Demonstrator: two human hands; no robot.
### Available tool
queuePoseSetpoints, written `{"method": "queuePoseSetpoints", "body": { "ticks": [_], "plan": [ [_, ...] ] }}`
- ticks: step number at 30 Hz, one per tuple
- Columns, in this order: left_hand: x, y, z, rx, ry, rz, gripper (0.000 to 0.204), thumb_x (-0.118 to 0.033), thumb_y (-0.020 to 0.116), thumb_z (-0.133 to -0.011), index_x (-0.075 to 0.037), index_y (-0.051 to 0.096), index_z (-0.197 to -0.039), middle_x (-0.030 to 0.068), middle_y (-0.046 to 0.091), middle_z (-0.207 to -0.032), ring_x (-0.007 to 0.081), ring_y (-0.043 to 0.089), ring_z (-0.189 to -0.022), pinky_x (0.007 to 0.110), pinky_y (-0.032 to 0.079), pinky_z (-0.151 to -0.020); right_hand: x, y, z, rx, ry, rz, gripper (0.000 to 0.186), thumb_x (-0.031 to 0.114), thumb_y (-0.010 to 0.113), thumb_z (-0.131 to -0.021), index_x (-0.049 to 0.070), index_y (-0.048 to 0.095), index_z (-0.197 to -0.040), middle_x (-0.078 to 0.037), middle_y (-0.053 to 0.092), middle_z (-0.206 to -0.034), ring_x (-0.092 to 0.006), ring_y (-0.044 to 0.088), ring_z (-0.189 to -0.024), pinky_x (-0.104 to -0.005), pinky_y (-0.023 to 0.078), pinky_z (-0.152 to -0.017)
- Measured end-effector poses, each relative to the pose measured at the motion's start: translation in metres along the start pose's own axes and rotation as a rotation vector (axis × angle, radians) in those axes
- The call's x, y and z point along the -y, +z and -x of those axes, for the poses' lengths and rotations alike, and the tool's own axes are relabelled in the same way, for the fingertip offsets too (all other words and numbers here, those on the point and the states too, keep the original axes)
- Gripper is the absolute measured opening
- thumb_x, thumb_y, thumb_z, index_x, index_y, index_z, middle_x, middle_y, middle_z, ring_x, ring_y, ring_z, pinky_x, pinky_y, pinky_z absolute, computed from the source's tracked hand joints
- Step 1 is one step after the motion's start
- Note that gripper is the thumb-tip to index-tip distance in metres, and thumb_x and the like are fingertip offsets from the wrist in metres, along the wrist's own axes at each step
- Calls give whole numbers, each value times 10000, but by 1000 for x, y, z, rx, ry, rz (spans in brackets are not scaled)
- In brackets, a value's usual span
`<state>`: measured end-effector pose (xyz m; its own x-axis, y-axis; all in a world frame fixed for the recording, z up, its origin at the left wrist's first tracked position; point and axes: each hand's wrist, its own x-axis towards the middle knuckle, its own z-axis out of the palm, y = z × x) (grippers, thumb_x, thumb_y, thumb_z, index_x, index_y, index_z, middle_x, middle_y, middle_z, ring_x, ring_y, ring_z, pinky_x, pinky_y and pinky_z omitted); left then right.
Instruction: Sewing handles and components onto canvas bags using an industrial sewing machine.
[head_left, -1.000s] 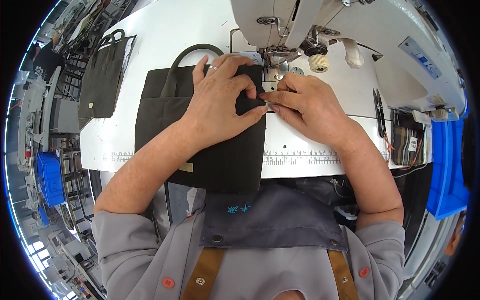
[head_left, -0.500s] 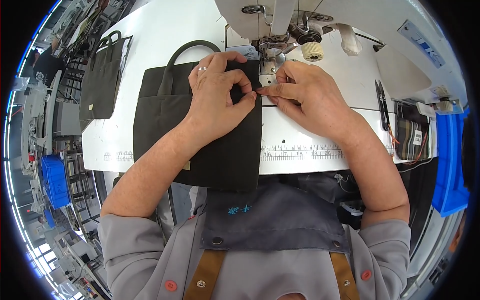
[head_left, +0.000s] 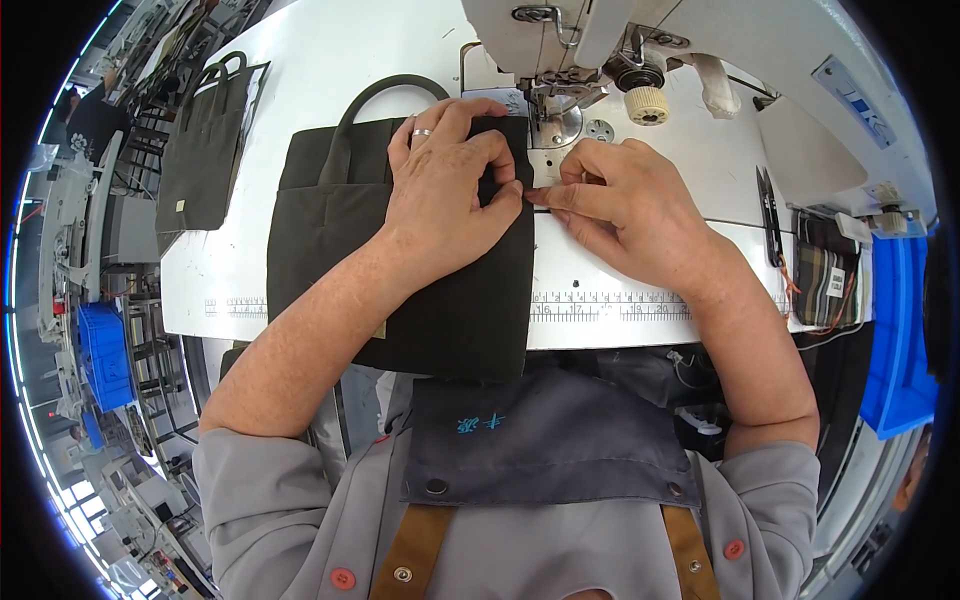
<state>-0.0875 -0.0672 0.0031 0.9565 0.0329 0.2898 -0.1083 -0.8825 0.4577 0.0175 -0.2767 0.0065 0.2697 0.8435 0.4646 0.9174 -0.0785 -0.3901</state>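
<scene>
So you had the dark bag (head_left: pixel 450 315) lying flat on the white table (head_left: pixel 650 255), its near end hanging past the front edge toward your gray apron (head_left: pixel 550 450). The upper right corner was just beside the metal plate (head_left: pixel 556 128) of the sewing machine (head_left: pixel 740 35), and 1 curved handle (head_left: pixel 345 120) stuck up past the top.

Your left hand (head_left: pixel 450 185), with 1 ring (head_left: pixel 422 132) on it, was over the upper right part of the bag, thumb and forefinger bent together at the right edge. Your right hand (head_left: pixel 620 200) came in from the other side, forefinger tip at that same edge, thumb a bit lower. The 2 sets of fingertips were super close, but I honestly couldn't tell if either hand had fabric pinched.

Other stuff around you: a 2nd dark bag (head_left: pixel 205 165) off to the left, a printed ruler strip (head_left: pixel 615 308) along the front of the table, black snips (head_left: pixel 770 215) on the right near a striped fabric piece (head_left: pixel 825 265), and a blue bin (head_left: pixel 893 340) past that.
</scene>
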Motion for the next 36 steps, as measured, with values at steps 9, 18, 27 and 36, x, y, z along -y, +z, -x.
{"method": "queuePoseSetpoints", "body": {
  "ticks": [9, 18, 27, 36],
  "plan": [
    [3, -19, 17, 0, 241, -169, 260, -207, 723, -888, -141, 702, -1139, 85, 495, -1561, 352, 379, -1491, 555, 231, -1205, 5, 4, -3, -53, -70, 144, 79, 90, 775, -798, 99, 760, -875, -28, 619, -864, -226, 640, -815, -389, 488, -663],
    [-3, -22, 35, 195, 229, -178, 573, -361, 684, -967, -79, 568, -1453, 80, 505, -1563, 313, 421, -1486, 641, 279, -1209, 7, 6, -4, -92, -96, 178, 130, 91, 783, -774, 108, 777, -903, -33, 624, -866, -224, 634, -811, -378, 494, -665],
    [6, -9, 10, 178, 220, -156, 618, -302, 665, -971, -93, 496, -1527, 96, 462, -1613, 305, 373, -1530, 609, 221, -1244, 0, 8, -7, -82, -6, 292, 202, 174, 779, -794, 84, 760, -974, -39, 627, -877, -234, 642, -828, -396, 490, -709],
    [8, -7, -5, 233, 179, -390, 659, -404, 560, -1029, -107, 398, -1594, 81, 402, -1654, 265, 339, -1546, 607, 183, -1248, -10, 14, -6, -92, 35, 319, 287, 219, 766, -827, 111, 751, -1092, -37, 662, -935, -246, 666, -899, -411, 524, -728]
  ]
}}
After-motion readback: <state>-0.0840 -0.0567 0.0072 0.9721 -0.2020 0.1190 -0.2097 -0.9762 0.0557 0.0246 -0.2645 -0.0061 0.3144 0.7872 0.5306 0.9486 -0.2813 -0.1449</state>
